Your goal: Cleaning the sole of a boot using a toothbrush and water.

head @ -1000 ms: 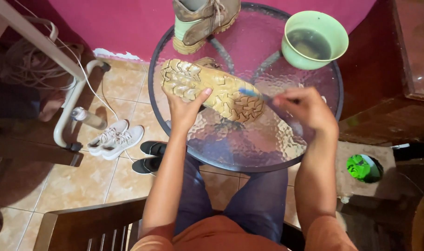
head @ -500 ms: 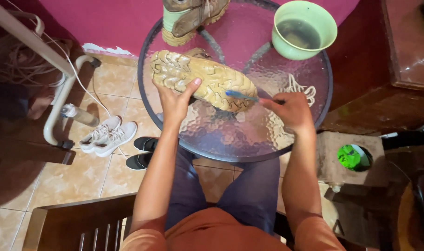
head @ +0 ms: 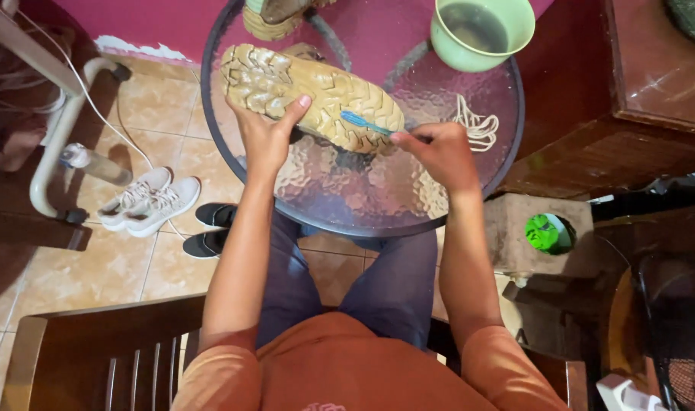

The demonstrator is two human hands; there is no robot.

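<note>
Gripped in the right hand [head: 439,152] is a blue toothbrush [head: 363,122], fingers clenched around its handle, with the brush head laid against the heel end of a tan shoe's [head: 309,91] sole. That shoe is turned sole-up and tilted over the round glass table [head: 363,205], its deep tread facing the person. Steadying it, the left hand [head: 267,137] grasps the shoe from the near side, thumb pressed up onto the sole and the fingers curled underneath, out of sight.

Just beyond the right hand, a loose bundle of pale shoelaces [head: 477,125] lies on the glass. Farther back, at the table's far edge, stands a green bowl [head: 481,30] of murky water, and beside it, to the left, the second tan shoe [head: 275,15], only partly in view.

Down on the tiled floor to the left sit white sneakers [head: 149,202] and a dark pair [head: 207,228] next to them.
</note>
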